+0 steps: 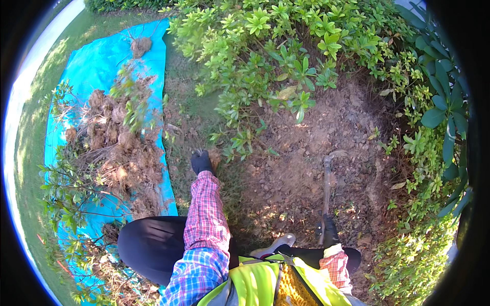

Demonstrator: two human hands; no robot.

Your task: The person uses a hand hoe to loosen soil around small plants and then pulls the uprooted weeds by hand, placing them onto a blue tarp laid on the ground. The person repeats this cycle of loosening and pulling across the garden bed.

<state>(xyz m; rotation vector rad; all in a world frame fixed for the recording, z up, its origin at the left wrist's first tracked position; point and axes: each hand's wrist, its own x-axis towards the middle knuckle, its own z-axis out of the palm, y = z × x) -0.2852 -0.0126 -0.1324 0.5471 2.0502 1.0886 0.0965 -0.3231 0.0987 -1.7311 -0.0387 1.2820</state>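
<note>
My left hand [201, 162], in a dark glove, is curled into a fist beside the blue sheet [103, 53]. It appears to grip the stems of an uprooted shrub; a brown root clump [215, 158] shows at the hand's right side. Blurred leaves [134, 103] over the sheet seem to belong to the same plant, though the stem between is hard to follow. Low on the right, my gloved right hand [329, 231] is closed around the wooden handle of a hand hoe [327, 179]. The hoe's head, soil-coloured, rests at the dug earth [302, 168].
Uprooted shrubs [118, 149] with soil-covered roots are heaped on the sheet, and a single root ball [141, 46] lies near its far end. Leafy bushes [260, 65] stand ahead, with more shrubs [413, 237] along the right. Grass [30, 153] borders the left side.
</note>
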